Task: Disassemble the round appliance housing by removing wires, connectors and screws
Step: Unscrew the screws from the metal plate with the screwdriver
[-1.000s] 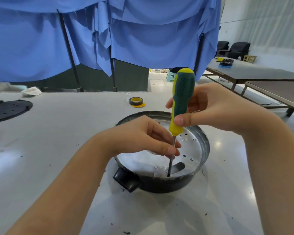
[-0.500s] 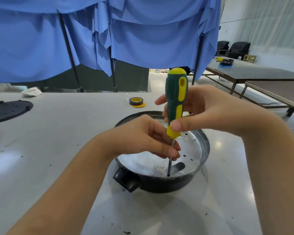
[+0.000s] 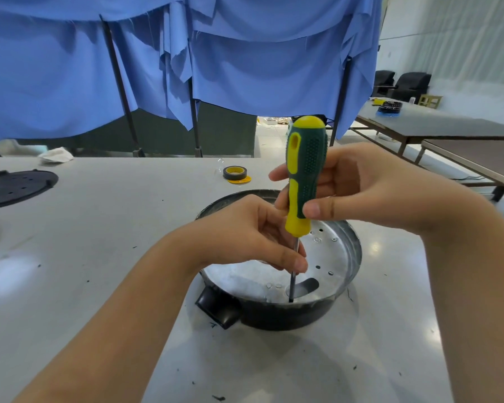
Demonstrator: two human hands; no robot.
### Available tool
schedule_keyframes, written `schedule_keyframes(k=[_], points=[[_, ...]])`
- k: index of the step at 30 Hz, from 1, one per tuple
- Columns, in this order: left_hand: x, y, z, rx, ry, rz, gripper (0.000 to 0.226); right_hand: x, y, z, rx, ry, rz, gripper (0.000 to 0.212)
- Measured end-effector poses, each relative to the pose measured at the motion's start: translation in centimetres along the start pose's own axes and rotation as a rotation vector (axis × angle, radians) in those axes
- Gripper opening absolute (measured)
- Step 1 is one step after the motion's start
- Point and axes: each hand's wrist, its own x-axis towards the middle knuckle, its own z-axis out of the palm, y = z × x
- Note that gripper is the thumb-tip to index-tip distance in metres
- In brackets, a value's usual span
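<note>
The round appliance housing (image 3: 336, 257) sits on the white table, black outside with a shiny metal plate inside and a black tab at its near left. A green and yellow screwdriver (image 3: 303, 175) stands upright, its tip down in a slot near the housing's front rim. My right hand (image 3: 370, 184) grips the handle between thumb and fingers. My left hand (image 3: 253, 237) hovers over the housing and pinches the metal shaft just below the handle.
A roll of black and yellow tape (image 3: 234, 173) lies behind the housing. A black perforated round cover (image 3: 15, 189) rests at the table's left edge, a crumpled white cloth (image 3: 56, 155) beyond it. Blue cloth hangs behind; other tables (image 3: 448, 123) stand at right.
The screwdriver handle has rotated in my right hand, showing different green and yellow faces each frame. The tip and my left hand stay where they were.
</note>
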Motion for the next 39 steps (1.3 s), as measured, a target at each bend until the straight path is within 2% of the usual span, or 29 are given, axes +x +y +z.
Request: schedule_keyframes(k=[7,15,18,21,25,32,39], points=[[0.0,0.2,0.0,0.022,0.014,-0.020,0.012,0.6,0.1,0.4,-0.130,0.141,-0.001,0.032],[-0.5,0.6,-0.3,-0.064,-0.109,-0.027,0.022,-0.2,0.0,-0.2,0.021,-0.009,0.023,0.051],[-0.4,0.6,-0.2,-0.045,-0.074,-0.026,0.021,-0.3,0.0,-0.3,0.033,-0.042,0.049,0.055],[-0.2,0.5,0.0,0.002,-0.022,-0.012,0.017,-0.3,-0.2,-0.4,-0.056,-0.069,0.090,0.051],[0.1,0.3,0.1,0.035,0.033,0.004,0.013,-0.1,0.0,-0.4,-0.150,0.017,0.111,0.040],[0.6,-0.1,0.3,0.041,0.055,-0.006,0.014,0.2,0.2,-0.1,-0.110,0.099,0.058,0.034],[-0.2,0.0,-0.2,0.013,-0.111,-0.066,0.018,-0.5,0.2,-0.9,0.003,0.002,0.096,0.061]])
